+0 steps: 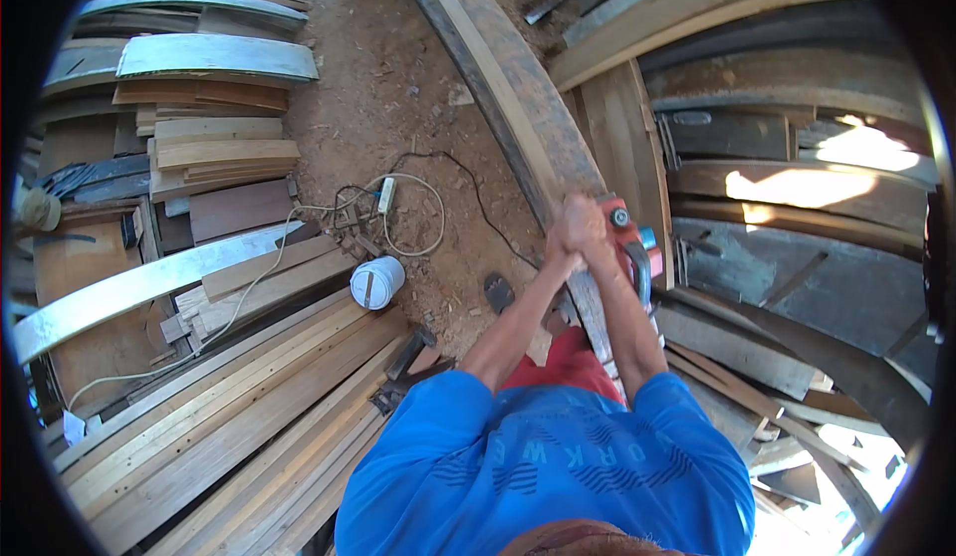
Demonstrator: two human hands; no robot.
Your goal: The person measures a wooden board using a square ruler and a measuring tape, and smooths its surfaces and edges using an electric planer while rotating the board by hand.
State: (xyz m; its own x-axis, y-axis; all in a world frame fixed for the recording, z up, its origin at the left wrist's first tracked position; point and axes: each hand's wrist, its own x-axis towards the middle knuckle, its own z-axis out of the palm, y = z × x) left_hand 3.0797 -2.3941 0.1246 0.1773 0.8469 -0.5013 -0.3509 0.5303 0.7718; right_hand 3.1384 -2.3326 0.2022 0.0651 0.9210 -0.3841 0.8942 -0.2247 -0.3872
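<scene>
My left hand and my right hand are closed and pressed together over the near part of a long wooden strip. Whatever lies inside my fingers is hidden. The strip runs along a long, dark-stained beam that stretches away from me. Just right of my right hand is a red power tool with a dark curved handle and a teal part. My right forearm covers part of it.
On the dirt floor, a power strip lies among looped cords, near a white bucket. Stacked boards fill the left side, with long planks at lower left. More timber lines the right. A black cord runs toward the beam.
</scene>
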